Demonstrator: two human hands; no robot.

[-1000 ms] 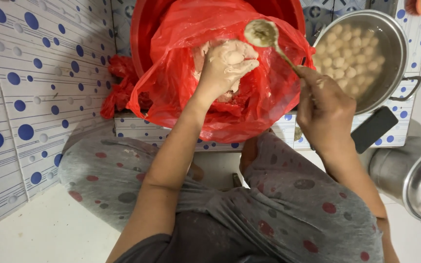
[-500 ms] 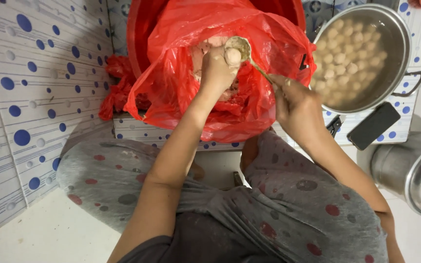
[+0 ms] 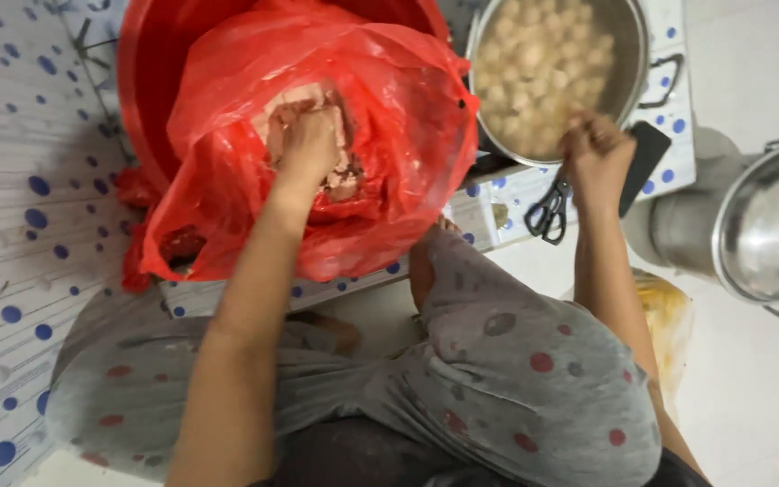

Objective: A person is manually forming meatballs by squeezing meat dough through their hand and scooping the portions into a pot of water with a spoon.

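My left hand [image 3: 307, 144] is sunk in a red plastic bag [image 3: 398, 135] that lines a red tub [image 3: 151, 81], its fingers closed on the pale pink meat paste [image 3: 343, 179] inside. My right hand [image 3: 595, 151] is curled shut at the near rim of a steel pot [image 3: 631, 54] full of pale round balls [image 3: 543, 63] in water. It held a metal spoon in the earlier frames; the spoon is hidden by the fist now. My knees in grey spotted trousers [image 3: 498, 361] fill the foreground.
Black-handled scissors [image 3: 547, 212] and a flat black phone [image 3: 644, 162] lie by the pot on the blue-dotted low stand [image 3: 681, 117]. A lidded steel pot [image 3: 773, 225] stands at the right, a yellow bag [image 3: 671, 316] below it. A blue-dotted white surface [image 3: 11, 225] borders the left.
My right hand carried the loaded spoon from my left hand over the bag rightward to the pot. My left hand dropped back into the paste in the bag.
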